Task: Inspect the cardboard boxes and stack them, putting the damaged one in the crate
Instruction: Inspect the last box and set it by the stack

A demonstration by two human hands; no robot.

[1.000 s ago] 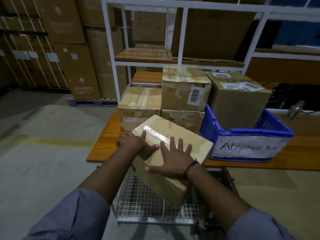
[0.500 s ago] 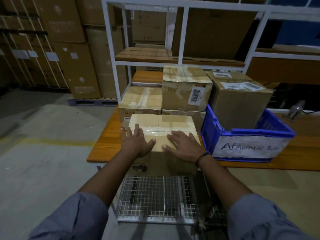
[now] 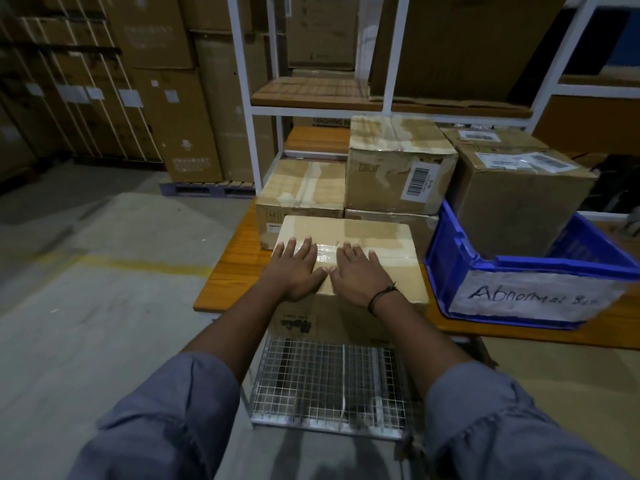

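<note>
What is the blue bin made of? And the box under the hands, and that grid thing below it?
The blue crate looks like hard moulded plastic, smooth with ribbed walls. The box seems plain brown cardboard, matte, with shiny clear tape along its top seam. The wire rack looks like bare metal: thin silvery crossed wires.

The blue plastic crate runs off the right edge. Its white hand-written label is blurry at the end. It hides the bottom of the big brown cardboard box inside it.
</note>
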